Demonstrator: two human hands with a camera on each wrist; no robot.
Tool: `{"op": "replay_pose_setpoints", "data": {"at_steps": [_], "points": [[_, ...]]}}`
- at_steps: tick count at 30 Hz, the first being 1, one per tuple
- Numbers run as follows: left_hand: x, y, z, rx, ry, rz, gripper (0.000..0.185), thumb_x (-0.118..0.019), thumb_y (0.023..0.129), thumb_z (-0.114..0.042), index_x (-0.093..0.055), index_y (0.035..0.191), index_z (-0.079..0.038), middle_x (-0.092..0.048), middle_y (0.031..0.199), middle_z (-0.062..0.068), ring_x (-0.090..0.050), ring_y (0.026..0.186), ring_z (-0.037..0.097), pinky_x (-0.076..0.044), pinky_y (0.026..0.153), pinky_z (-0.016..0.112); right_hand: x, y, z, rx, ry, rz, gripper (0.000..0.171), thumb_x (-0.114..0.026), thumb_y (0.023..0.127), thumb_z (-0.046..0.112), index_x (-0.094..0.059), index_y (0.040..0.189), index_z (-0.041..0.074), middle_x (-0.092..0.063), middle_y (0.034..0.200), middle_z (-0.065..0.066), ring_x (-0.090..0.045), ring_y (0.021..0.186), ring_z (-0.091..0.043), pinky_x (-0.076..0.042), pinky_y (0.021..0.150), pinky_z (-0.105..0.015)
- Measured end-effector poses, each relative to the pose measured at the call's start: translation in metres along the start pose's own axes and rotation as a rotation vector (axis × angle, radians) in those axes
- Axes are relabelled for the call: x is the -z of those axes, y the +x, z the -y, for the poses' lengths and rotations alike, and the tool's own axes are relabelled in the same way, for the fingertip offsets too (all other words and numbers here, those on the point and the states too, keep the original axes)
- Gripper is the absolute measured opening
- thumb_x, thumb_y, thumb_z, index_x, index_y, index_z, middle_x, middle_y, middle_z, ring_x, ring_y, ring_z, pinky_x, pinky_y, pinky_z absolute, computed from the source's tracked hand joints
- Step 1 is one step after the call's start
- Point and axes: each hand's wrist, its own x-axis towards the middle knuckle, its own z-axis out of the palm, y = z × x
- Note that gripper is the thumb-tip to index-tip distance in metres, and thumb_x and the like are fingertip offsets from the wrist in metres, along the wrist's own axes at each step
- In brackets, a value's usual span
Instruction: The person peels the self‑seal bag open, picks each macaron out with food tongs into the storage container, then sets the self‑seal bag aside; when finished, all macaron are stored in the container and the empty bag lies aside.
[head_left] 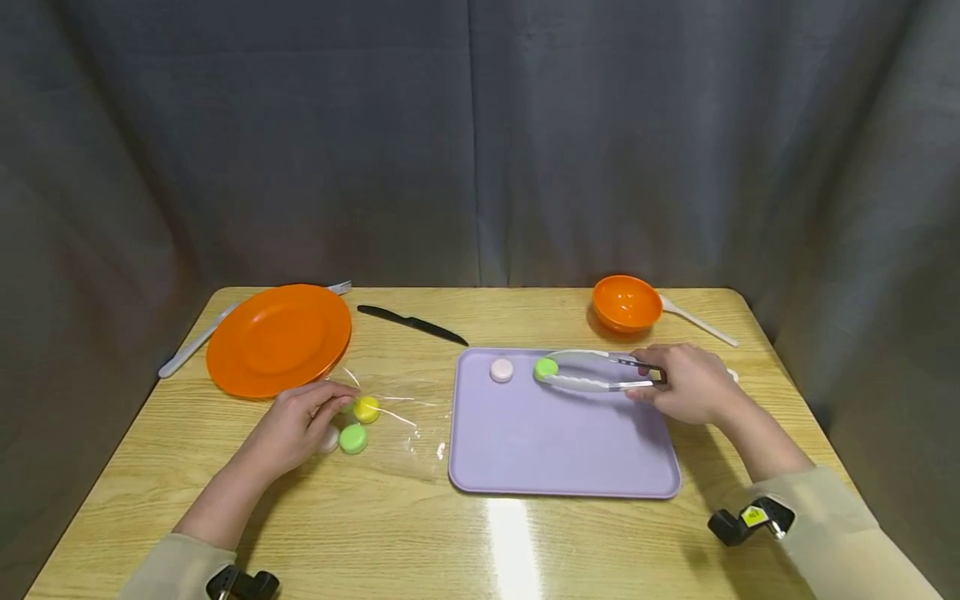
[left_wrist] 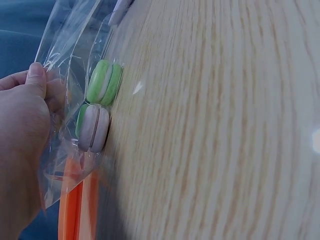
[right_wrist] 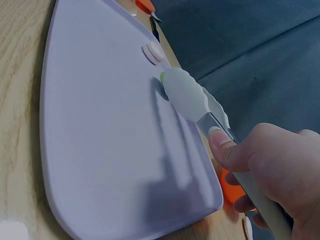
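Note:
My left hand (head_left: 324,410) rests on the table and pinches a clear plastic bag (head_left: 390,417) that holds a yellow macaron (head_left: 366,409), a green macaron (head_left: 352,438) and a pale pink one (head_left: 328,439). In the left wrist view the thumb (left_wrist: 36,75) presses the bag (left_wrist: 65,65) beside the green macaron (left_wrist: 104,82) and the pink macaron (left_wrist: 94,127). My right hand (head_left: 651,377) grips white tongs (head_left: 592,371), whose tips clamp another green macaron (head_left: 546,367) over the lilac tray (head_left: 562,442). A pink macaron (head_left: 501,370) lies on the tray next to it.
An orange plate (head_left: 279,337) lies at the back left with a white fork (head_left: 197,337) behind it. A black knife (head_left: 412,324) lies between plate and tray. An orange bowl (head_left: 627,302) and a white spoon (head_left: 697,321) stand at the back right.

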Motion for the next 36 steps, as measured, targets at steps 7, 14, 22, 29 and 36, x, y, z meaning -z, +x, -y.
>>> {"op": "replay_pose_setpoints", "data": {"at_steps": [7,14,22,29,36], "points": [[-0.001,0.0,0.0,-0.005,0.003,-0.017,0.021,-0.074,0.097,0.004,-0.078,0.113,-0.009,-0.077,0.111,-0.003,-0.073,0.099,0.016,-0.062,0.087,0.04,-0.002,-0.003,-0.004,-0.022,0.014,0.009,0.063,-0.089,0.086,0.042,-0.071,0.132,0.003,-0.072,0.098,-0.002,-0.059,0.083,-0.022,-0.048,0.068,-0.044],[0.001,0.001,-0.001,-0.002,0.006,-0.016,0.017,-0.075,0.098,-0.001,-0.078,0.113,-0.009,-0.077,0.109,-0.002,-0.072,0.101,0.015,-0.062,0.088,0.041,0.003,-0.006,0.008,0.024,0.116,-0.016,0.055,-0.091,0.085,0.04,-0.071,0.126,0.011,-0.064,0.085,0.004,-0.05,0.064,-0.014,-0.04,0.058,-0.033],[0.003,0.003,-0.002,-0.002,-0.001,-0.016,0.016,-0.075,0.098,0.001,-0.078,0.112,-0.007,-0.077,0.109,0.0,-0.072,0.1,0.016,-0.062,0.087,0.042,-0.001,-0.004,0.038,0.141,0.177,-0.045,0.044,-0.092,0.084,0.036,-0.072,0.118,0.016,-0.059,0.077,0.009,-0.048,0.062,-0.01,-0.04,0.056,-0.029],[0.003,0.003,-0.002,0.003,-0.007,-0.014,0.016,-0.075,0.098,0.0,-0.078,0.112,-0.008,-0.077,0.108,0.0,-0.071,0.097,0.012,-0.062,0.086,0.04,-0.009,0.004,0.057,0.229,0.214,-0.059,0.036,-0.091,0.085,0.036,-0.072,0.111,0.021,-0.066,0.086,0.008,-0.05,0.065,-0.006,-0.043,0.056,-0.027],[0.003,0.002,-0.001,0.0,-0.004,-0.016,0.016,-0.075,0.098,-0.002,-0.078,0.113,-0.009,-0.077,0.109,-0.002,-0.071,0.096,0.01,-0.062,0.086,0.038,-0.026,0.016,0.077,0.34,0.216,-0.085,0.036,-0.091,0.085,0.037,-0.075,0.109,0.016,-0.067,0.084,0.01,-0.051,0.064,-0.004,-0.045,0.058,-0.026]]}}
